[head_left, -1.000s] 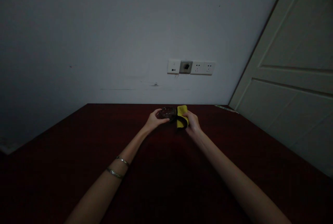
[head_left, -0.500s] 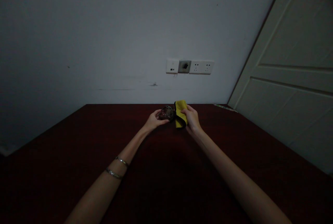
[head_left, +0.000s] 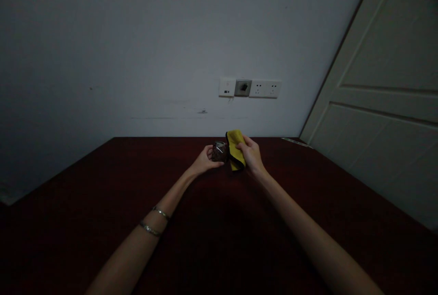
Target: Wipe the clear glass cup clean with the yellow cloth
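My left hand (head_left: 204, 160) is closed around a small, clear glass (head_left: 219, 152), thumb below and fingers behind it. The glass looks tipped on its side, turned towards the right, and a bright glint shows on it. In my right hand (head_left: 251, 154) is a folded yellow cloth (head_left: 235, 144) with a dark edge, pinched between thumb and fingers. The cloth's left edge meets the right end of the glass and hides it. Whether part of the cloth is inside the glass I cannot tell.
Both arms reach over a dark red table (head_left: 164, 181). Behind it rises a pale wall (head_left: 153, 57) with a row of sockets (head_left: 265, 88). At the right stands a panelled door (head_left: 386, 76). A thin pale strip (head_left: 296, 142) lies near the table's back right corner.
The glass has turned in my left hand and now shows a different side. My right hand and the cloth have shifted slightly left, closer over the glass.
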A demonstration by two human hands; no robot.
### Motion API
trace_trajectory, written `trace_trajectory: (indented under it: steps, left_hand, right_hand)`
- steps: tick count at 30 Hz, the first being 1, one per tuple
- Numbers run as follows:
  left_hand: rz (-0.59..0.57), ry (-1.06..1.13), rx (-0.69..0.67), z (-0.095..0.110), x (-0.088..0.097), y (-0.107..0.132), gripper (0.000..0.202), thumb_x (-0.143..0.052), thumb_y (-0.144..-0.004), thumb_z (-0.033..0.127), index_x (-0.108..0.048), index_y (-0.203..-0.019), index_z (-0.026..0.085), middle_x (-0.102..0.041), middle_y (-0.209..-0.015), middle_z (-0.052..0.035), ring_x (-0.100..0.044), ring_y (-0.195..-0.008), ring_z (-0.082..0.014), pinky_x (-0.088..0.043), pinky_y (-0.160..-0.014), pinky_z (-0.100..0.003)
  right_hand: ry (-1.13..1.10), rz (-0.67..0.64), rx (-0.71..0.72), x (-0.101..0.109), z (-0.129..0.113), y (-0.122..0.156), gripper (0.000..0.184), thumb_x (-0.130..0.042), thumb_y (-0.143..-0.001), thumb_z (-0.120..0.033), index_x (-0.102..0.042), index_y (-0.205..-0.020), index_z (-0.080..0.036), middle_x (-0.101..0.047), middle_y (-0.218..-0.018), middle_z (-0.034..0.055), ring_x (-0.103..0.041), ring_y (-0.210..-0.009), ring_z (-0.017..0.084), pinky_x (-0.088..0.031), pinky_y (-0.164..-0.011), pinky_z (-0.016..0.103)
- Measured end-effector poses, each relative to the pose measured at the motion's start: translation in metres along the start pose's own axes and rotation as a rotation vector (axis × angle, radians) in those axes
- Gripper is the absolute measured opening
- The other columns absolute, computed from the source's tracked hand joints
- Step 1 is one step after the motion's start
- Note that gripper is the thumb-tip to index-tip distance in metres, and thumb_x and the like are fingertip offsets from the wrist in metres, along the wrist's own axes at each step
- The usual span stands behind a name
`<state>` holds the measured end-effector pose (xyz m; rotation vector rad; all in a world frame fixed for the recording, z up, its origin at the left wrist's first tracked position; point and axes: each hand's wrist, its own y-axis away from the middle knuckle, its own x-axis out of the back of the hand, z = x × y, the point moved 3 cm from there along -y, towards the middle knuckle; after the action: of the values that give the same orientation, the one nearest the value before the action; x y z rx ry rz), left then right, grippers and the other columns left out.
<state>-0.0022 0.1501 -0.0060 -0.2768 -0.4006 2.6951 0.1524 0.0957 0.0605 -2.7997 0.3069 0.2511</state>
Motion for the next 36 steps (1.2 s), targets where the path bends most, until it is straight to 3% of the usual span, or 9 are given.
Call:
trace_trajectory:
  steps: [10, 16, 20, 25, 36]
  left_hand:
    - [-0.022, -0.005, 0.021, 0.003, -0.003, 0.001, 0.072, -0.082, -0.044, 0.009, -0.041, -0.104, 0.015, -0.052, -0.118, -0.0161, -0.052, -0.113, -0.0277, -0.033, -0.101, -0.054]
    - [-0.044, -0.030, 0.028, 0.007, -0.008, 0.004, 0.072, -0.082, -0.046, 0.011, -0.042, -0.106, 0.016, -0.056, -0.114, -0.0148, -0.053, -0.112, -0.0276, -0.035, -0.099, -0.053]
    - [-0.027, -0.013, 0.010, 0.009, -0.008, 0.004, 0.072, -0.082, -0.045, 0.011, -0.042, -0.105, 0.015, -0.055, -0.117, -0.0154, -0.055, -0.109, -0.0265, -0.037, -0.098, -0.050]
    - [-0.034, 0.018, -0.034, 0.016, -0.011, 0.004, 0.072, -0.082, -0.046, 0.011, -0.044, -0.107, 0.015, -0.053, -0.123, -0.0160, -0.055, -0.109, -0.0259, -0.038, -0.099, -0.046]
    - [-0.002, 0.016, 0.008, 0.020, -0.013, 0.006, 0.072, -0.082, -0.040, 0.010, -0.043, -0.101, 0.016, -0.057, -0.111, -0.0117, -0.058, -0.102, -0.0247, -0.040, -0.095, -0.045]
  right_hand:
    - [0.020, -0.041, 0.019, -0.001, -0.001, -0.002, 0.043, -0.049, -0.055, -0.021, -0.062, -0.096, -0.016, -0.068, -0.091, 0.0044, -0.059, -0.073, 0.018, -0.045, -0.063, 0.027]
    - [-0.029, -0.068, 0.000, -0.003, -0.002, 0.000, 0.037, -0.049, -0.055, -0.017, -0.064, -0.089, -0.018, -0.068, -0.082, 0.0012, -0.058, -0.066, 0.015, -0.044, -0.057, 0.024]
    - [-0.159, -0.099, -0.073, -0.001, 0.002, -0.003, 0.037, -0.051, -0.055, -0.013, -0.064, -0.089, -0.019, -0.069, -0.076, -0.0009, -0.059, -0.063, 0.014, -0.045, -0.056, 0.023]
    - [-0.287, -0.220, -0.181, 0.005, 0.003, -0.008, 0.036, -0.050, -0.057, -0.011, -0.062, -0.091, -0.017, -0.071, -0.079, 0.0025, -0.065, -0.073, 0.019, -0.051, -0.063, 0.026]
    - [-0.408, -0.294, -0.292, 0.023, -0.004, -0.019, 0.038, -0.046, -0.068, -0.012, -0.059, -0.104, -0.012, -0.072, -0.083, 0.0084, -0.068, -0.077, 0.022, -0.056, -0.065, 0.032]
